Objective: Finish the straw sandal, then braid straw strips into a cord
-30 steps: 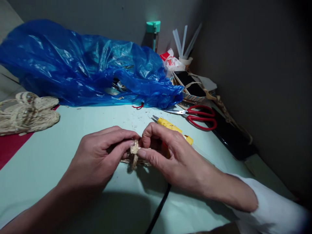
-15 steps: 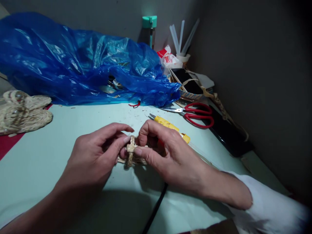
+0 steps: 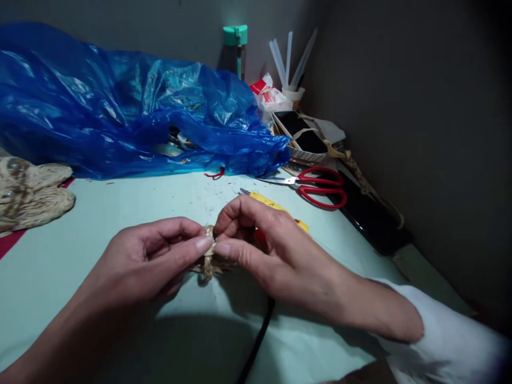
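Head view: the braided straw strap [image 3: 207,266] sits above the worktop [image 3: 120,208] between left hand [image 3: 148,261] and right hand [image 3: 272,250], neither nearer, long axis pointing toward the person, both pinched closed on it.

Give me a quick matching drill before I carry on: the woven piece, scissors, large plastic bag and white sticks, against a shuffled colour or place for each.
Things:
1. woven piece
2. scissors
3. large plastic bag
4. white sticks

Colour or place:
A. red-handled
B. standing in a cup
C. at the fingertips of the left hand and right hand
D. blue

Pairs: 1-C, 2-A, 3-D, 4-B
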